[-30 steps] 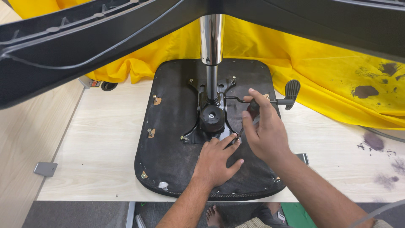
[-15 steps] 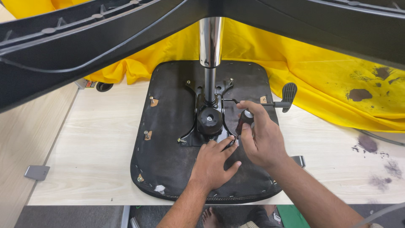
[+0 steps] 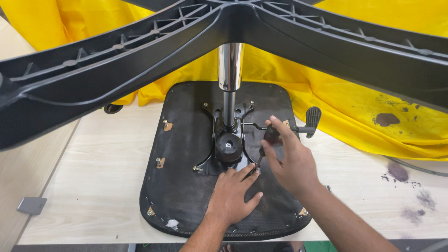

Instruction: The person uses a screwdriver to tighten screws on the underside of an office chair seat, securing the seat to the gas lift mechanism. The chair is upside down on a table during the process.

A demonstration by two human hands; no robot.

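An office chair lies upside down on a light wooden table (image 3: 93, 186). Its black seat underside (image 3: 186, 186) faces up, with the metal tilt mechanism (image 3: 228, 144) and chrome gas cylinder (image 3: 230, 70) rising to the black star base (image 3: 140, 60). My left hand (image 3: 233, 196) rests flat on the seat, fingertips by the mechanism's near right corner. My right hand (image 3: 289, 158) grips a screwdriver (image 3: 268, 140) with a dark handle, its tip pointing down at that same corner.
A yellow cloth (image 3: 364, 107) with dark stains covers the back and right of the table. The black height lever (image 3: 311, 116) sticks out right of the mechanism. A small grey piece (image 3: 31, 204) lies at the table's left edge. A caster wheel (image 3: 113, 108) shows behind the seat.
My right hand has shifted slightly down and left, bringing the screwdriver tip closer to the mechanism's near right corner. My left hand has stayed on the seat.
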